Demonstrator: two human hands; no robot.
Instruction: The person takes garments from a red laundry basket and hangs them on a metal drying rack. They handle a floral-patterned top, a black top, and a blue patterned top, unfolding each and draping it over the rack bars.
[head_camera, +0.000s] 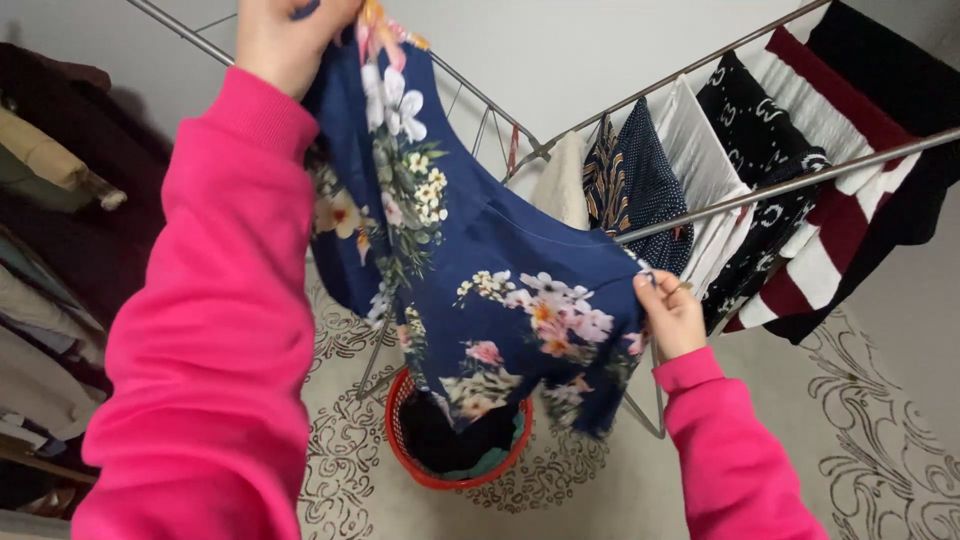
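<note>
While both hands grip it, 1 navy floral garment (500, 250) hangs spread betw. them; left hand (285, 40) raised high, fingers closed on garment's top edge, pink sleeve (215, 330) running down from it; right hand (670, 312) lower, fingers pinched shut on garment's side edge, right beside a rail of the drying rack (790, 185). Cloth sags from left hand down to right hand, lower hem hanging free below right-hand level.

Below garment, betw. the 2 arms: 1 red round laundry basket (400, 445) on patterned carpet (880, 440); dark + teal items inside, count not clear.

Beyond right hand, on rack, approx. 6 pieces draped over rails: 1 cream knit (562, 185), 1 striped dark piece (600, 165), 1 navy dotted piece (650, 195), 1 white ribbed piece (705, 160), 1 black patterned piece (765, 150), 1 red/white/black striped piece (850, 130); exact count uncertain where folds overlap.

Outward of left arm: hanging clothes (45, 260), several, too dim to count.
</note>
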